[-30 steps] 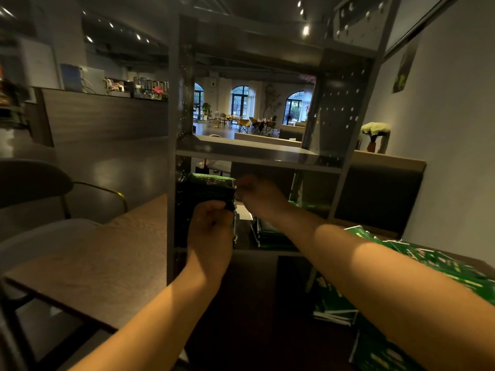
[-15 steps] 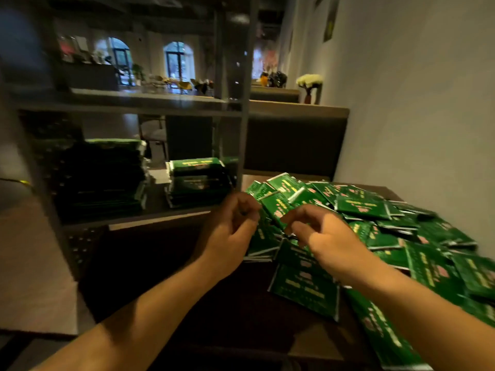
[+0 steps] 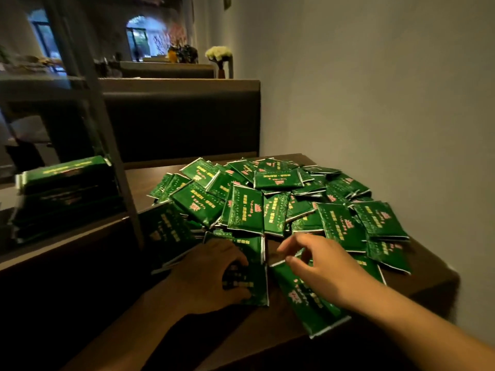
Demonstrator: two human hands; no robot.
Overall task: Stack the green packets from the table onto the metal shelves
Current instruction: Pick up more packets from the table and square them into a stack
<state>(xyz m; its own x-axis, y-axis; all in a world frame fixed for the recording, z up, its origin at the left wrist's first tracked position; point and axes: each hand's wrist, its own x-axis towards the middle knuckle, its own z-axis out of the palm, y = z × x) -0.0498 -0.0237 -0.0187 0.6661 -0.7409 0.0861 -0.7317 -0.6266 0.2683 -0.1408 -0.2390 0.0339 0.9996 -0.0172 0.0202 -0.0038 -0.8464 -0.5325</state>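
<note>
A big loose pile of green packets (image 3: pixel 281 199) covers the dark wooden table (image 3: pixel 431 282) against the wall. My left hand (image 3: pixel 211 274) lies at the pile's near edge, fingers and thumb curled round the left side of one green packet (image 3: pixel 254 266) that rests flat on the table. My right hand (image 3: pixel 321 266) hovers just right of it with loosely bent fingers, thumb and forefinger apart above the end of another packet (image 3: pixel 308 301). At the left, a neat stack of packets (image 3: pixel 64 188) sits on the metal shelf (image 3: pixel 80 236).
A slanted metal shelf post (image 3: pixel 115 170) stands between the stack and the pile. A dark bench back (image 3: pixel 182 124) rises behind the table, and a grey wall (image 3: pixel 375 103) closes the right side. A vase of pale flowers (image 3: pixel 219 54) sits far back.
My view has swung from the shelf to the table. Both hands have left the shelf stack and come down to the near edge of the pile, where the left one has taken a packet.
</note>
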